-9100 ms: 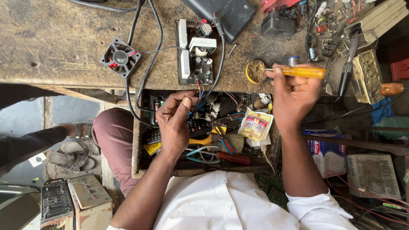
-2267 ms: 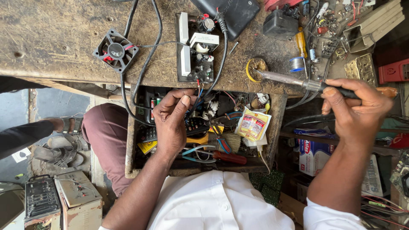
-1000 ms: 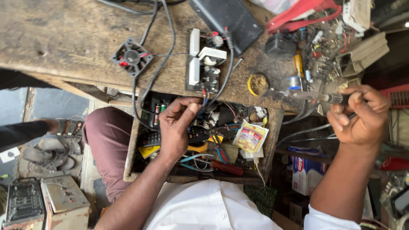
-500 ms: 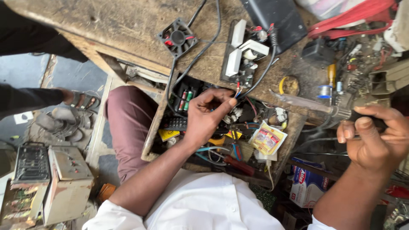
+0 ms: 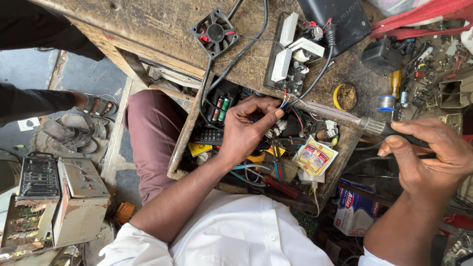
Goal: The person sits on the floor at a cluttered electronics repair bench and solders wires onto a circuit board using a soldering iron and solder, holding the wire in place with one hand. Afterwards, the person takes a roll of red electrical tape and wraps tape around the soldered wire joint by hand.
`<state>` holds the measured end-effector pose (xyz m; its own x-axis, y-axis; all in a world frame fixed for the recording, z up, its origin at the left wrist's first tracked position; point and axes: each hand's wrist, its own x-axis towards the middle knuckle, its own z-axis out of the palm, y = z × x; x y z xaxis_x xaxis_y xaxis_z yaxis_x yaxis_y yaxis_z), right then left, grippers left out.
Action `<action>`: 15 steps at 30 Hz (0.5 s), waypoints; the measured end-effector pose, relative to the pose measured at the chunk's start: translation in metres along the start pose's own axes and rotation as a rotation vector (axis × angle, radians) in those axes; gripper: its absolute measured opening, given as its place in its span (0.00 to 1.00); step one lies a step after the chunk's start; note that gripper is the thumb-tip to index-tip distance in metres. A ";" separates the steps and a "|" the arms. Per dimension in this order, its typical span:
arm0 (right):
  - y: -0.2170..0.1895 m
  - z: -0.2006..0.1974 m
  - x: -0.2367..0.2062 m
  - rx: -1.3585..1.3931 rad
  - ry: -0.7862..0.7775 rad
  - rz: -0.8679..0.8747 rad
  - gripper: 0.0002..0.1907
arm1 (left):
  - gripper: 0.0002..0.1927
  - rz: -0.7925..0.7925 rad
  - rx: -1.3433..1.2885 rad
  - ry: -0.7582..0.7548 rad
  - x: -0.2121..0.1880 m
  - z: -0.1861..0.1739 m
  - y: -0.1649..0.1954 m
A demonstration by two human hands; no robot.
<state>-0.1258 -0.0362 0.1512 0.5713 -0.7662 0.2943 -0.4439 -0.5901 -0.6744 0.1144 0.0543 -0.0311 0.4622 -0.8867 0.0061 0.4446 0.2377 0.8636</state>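
My left hand pinches thin coloured wires that run from a circuit board lying at the bench edge. My right hand grips the dark handle of a soldering iron. Its long metal shaft points left, and the tip sits right by the pinched wires at my left fingertips. Both hands hover over an open drawer full of cables, remotes and small parts.
A small black fan and a black box lie on the worn wooden bench. A yellow flux tin and a solder spool sit near the iron. Another person's sandalled foot and old metal cases are at left.
My right hand swapped a yellow-handled screwdriver for the soldering iron and brought its tip to the wires. My left hand stayed at the wires. The view shifted.
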 end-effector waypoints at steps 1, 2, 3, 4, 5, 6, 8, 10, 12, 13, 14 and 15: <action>-0.001 0.001 0.002 -0.028 -0.011 -0.005 0.06 | 0.05 0.013 0.001 0.000 0.000 0.000 0.000; -0.002 0.001 0.004 -0.046 -0.017 -0.003 0.06 | 0.05 0.027 0.002 -0.001 0.000 -0.001 -0.001; -0.003 0.002 0.005 -0.062 -0.022 -0.003 0.06 | 0.04 0.019 -0.002 0.000 0.000 -0.001 -0.001; -0.004 0.003 0.006 -0.078 -0.026 -0.004 0.06 | 0.04 0.010 -0.007 0.001 0.000 -0.001 -0.001; -0.004 0.004 0.007 -0.090 -0.028 -0.009 0.06 | 0.04 0.002 -0.010 0.000 0.000 -0.001 -0.001; -0.004 0.005 0.008 -0.096 -0.030 -0.012 0.06 | 0.04 0.005 -0.010 0.000 0.000 -0.002 -0.001; -0.005 0.007 0.009 -0.100 -0.034 -0.019 0.06 | 0.05 0.010 -0.009 -0.001 0.000 -0.003 -0.002; -0.005 0.009 0.009 -0.103 -0.037 -0.019 0.06 | 0.05 -0.002 -0.045 -0.005 0.000 -0.004 -0.002; -0.005 0.010 0.010 -0.112 -0.043 -0.015 0.06 | 0.05 -0.009 -0.058 -0.005 0.000 -0.005 -0.003; -0.006 0.010 0.010 -0.116 -0.046 -0.014 0.06 | 0.05 -0.008 -0.053 -0.005 0.000 -0.005 -0.003; -0.006 0.009 0.010 -0.119 -0.050 -0.017 0.06 | 0.05 -0.007 -0.048 -0.004 0.000 -0.005 -0.003; -0.007 0.009 0.011 -0.119 -0.053 -0.017 0.06 | 0.06 -0.010 -0.045 -0.003 0.000 -0.005 -0.003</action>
<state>-0.1102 -0.0382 0.1523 0.6135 -0.7432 0.2670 -0.5112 -0.6314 -0.5832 0.1166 0.0557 -0.0366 0.4558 -0.8901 -0.0007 0.4829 0.2467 0.8402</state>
